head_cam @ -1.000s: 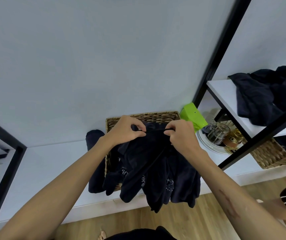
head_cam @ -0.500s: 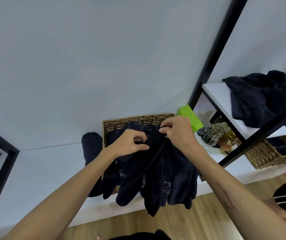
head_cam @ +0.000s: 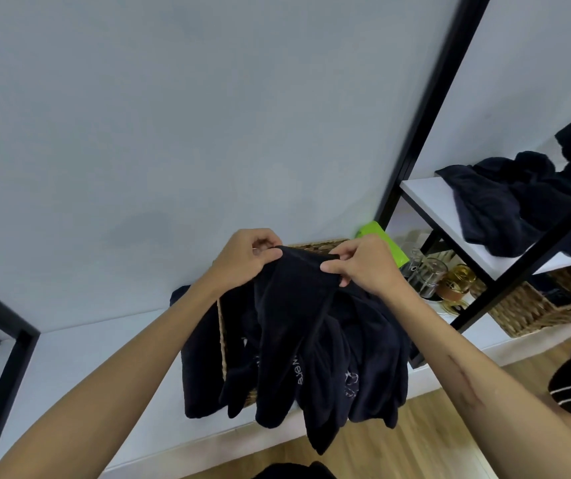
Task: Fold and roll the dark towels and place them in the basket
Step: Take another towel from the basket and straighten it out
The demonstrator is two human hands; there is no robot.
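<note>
My left hand (head_cam: 242, 259) and right hand (head_cam: 363, 267) have lifted and re-pinched the dark towel (head_cam: 294, 326) by its top edge, hanging it over the basket (head_cam: 315, 244) at twelve o'clock, ready for folding.

Pale stitched letters reading "were" run sideways down a hanging fold of the dark towel (head_cam: 294, 326). Another pale embroidered mark sits lower right on the same cloth, too small and creased to read.
</note>
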